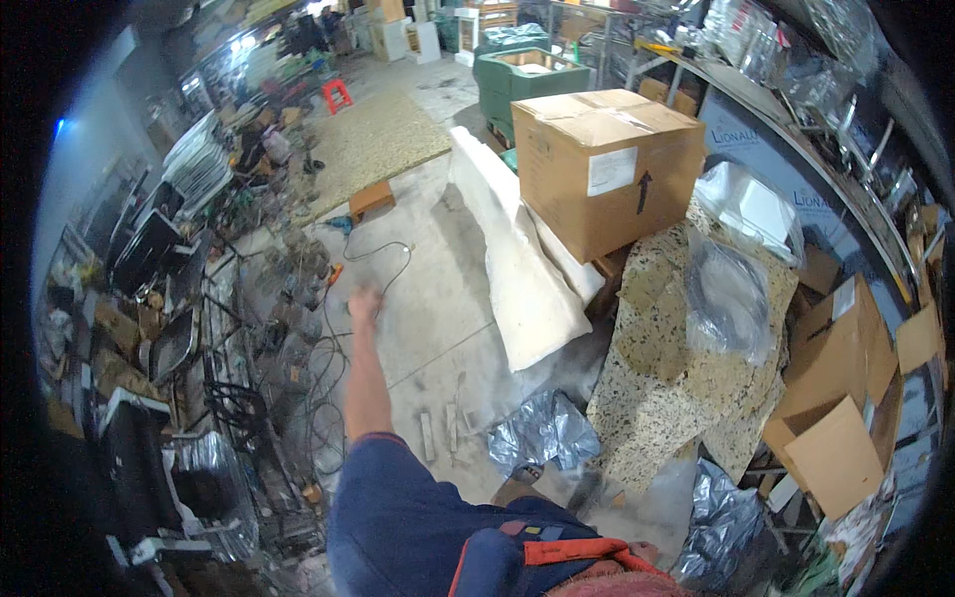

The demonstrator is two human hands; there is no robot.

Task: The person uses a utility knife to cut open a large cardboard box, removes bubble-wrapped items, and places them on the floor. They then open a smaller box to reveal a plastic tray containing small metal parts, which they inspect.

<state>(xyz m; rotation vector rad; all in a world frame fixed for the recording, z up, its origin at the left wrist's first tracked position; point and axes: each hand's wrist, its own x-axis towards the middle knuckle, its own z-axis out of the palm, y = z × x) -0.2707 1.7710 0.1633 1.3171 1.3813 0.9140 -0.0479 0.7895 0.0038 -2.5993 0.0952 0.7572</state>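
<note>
My left arm reaches forward over the concrete floor, and my left hand looks closed, though small and a little blurred. A thin dark cable curves past its fingers; whether they grip it I cannot make out. Just beyond the hand, at the edge of the clutter, lies an orange-handled tool. Farther off, a teal power tool rests beside a small brown box. A patch of skin at the lower edge seems to be my right hand, its fingers mostly hidden.
A large cardboard box stands at right, beside white foam sheeting and speckled foam sheets. Silver plastic lies near my feet. Metal frames and scrap crowd the left. A red stool and green bin stand farther back.
</note>
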